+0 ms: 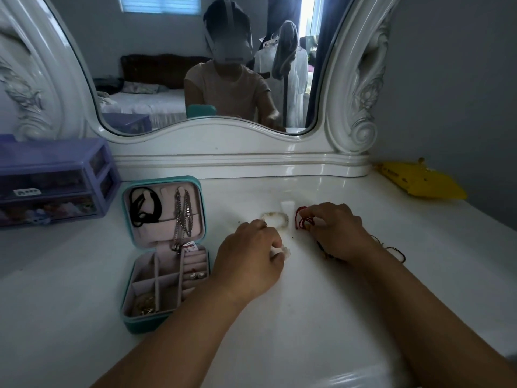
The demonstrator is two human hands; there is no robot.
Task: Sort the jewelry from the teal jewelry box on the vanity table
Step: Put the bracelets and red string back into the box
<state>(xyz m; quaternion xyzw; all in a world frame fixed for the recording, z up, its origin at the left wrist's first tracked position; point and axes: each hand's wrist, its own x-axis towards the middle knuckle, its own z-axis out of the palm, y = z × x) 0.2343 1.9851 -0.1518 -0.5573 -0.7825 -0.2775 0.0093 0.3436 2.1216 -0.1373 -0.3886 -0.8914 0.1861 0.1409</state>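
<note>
The teal jewelry box (pixel 131 317) lies open at the left on the white vanity table (pixel 307 317). Its lid holds a black cord (pixel 142 210) and silver chains (pixel 181 217); its compartments hold rings (pixel 195 275) and gold pieces (pixel 145 303). My left hand (pixel 249 259) lies to the right of the box, its fingers curled round a small white piece (pixel 281 252). A pale beaded bracelet (pixel 275 218) lies on the table between my hands. My right hand (pixel 338 231) pinches a red string bracelet (pixel 302 221). Dark thread bracelets (pixel 397 252) lie partly under my right wrist.
A purple plastic drawer unit (pixel 53 180) stands at the left edge. A yellow object (pixel 422 180) lies at the back right. The ornate white mirror frame (pixel 240 152) rises behind the table. A small white item (pixel 288 205) lies just beyond the bracelets.
</note>
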